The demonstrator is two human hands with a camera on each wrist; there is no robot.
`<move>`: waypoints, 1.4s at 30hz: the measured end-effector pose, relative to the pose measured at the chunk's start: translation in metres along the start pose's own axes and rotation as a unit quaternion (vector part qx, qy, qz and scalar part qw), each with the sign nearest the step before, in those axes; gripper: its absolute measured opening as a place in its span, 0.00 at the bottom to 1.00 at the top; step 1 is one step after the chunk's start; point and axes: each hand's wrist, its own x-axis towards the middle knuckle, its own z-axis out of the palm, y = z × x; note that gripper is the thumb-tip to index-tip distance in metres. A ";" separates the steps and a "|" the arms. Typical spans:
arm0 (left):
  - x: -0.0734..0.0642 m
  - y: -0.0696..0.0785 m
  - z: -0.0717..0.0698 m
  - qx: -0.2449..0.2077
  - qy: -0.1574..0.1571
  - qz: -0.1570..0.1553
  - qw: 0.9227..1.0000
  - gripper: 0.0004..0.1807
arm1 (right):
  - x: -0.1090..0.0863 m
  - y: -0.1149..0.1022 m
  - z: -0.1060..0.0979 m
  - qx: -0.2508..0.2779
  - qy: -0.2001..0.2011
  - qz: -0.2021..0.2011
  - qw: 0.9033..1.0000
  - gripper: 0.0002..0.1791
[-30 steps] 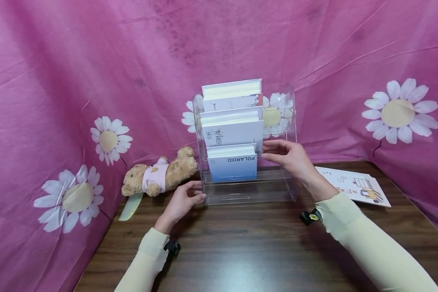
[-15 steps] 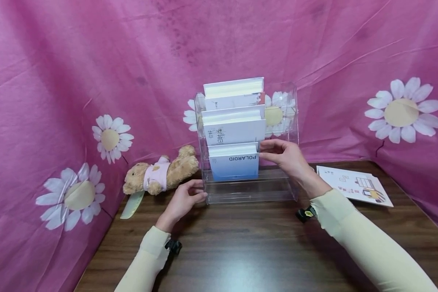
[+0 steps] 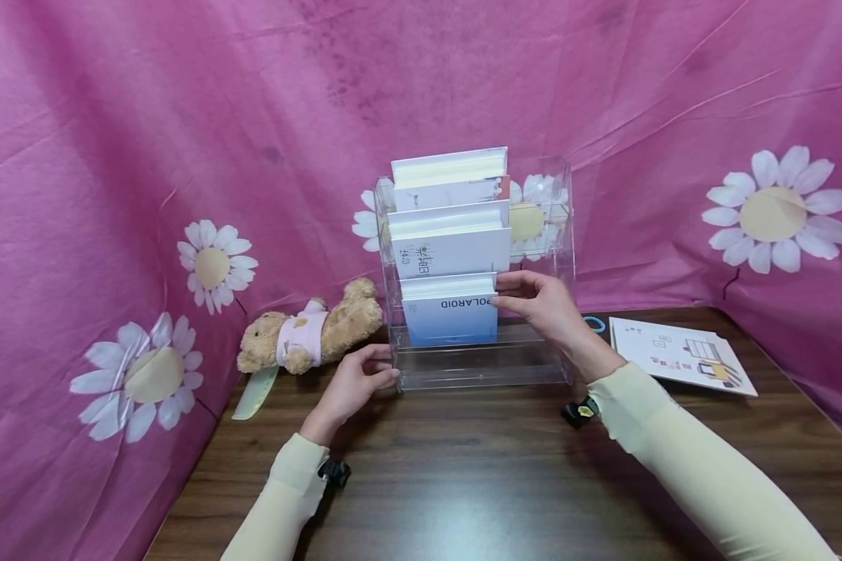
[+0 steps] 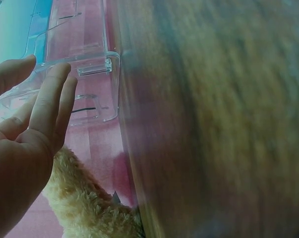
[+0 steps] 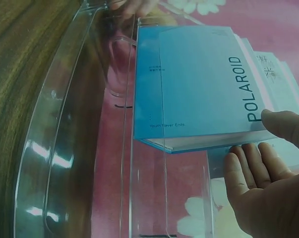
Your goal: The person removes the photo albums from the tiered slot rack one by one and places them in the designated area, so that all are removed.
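Note:
A clear acrylic rack (image 3: 480, 379) with stepped tiers stands on the wooden table. In its lower front leans a blue photo album (image 3: 449, 321) printed POLAROID. My right hand (image 3: 550, 315) pinches the album's right upper corner; in the right wrist view the thumb (image 5: 285, 124) lies on the cover by the lettering, with the fingers at the side edge. Two white books (image 3: 456, 253) stand in the tiers behind. At the rack's lower left side, my left hand (image 3: 351, 386) touches the clear plastic, fingers fairly straight in the left wrist view.
A teddy bear (image 3: 302, 339) in a pink top lies to the left, partly over a pale green comb (image 3: 254, 393). White printed cards (image 3: 684, 354) lie at the right. Near them a blue loop (image 3: 594, 323) shows behind my right wrist. Pink flowered cloth (image 3: 274, 93) hangs behind.
My right hand has moved slightly left, bringing its thumb onto the blue album's cover corner. The blue loop has come into view behind the wrist. My left hand stays at the rack.

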 end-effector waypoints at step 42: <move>0.000 0.001 0.002 -0.025 -0.004 -0.004 1.000 0.27 | 0.000 0.016 0.011 0.060 0.023 -0.027 0.998 0.26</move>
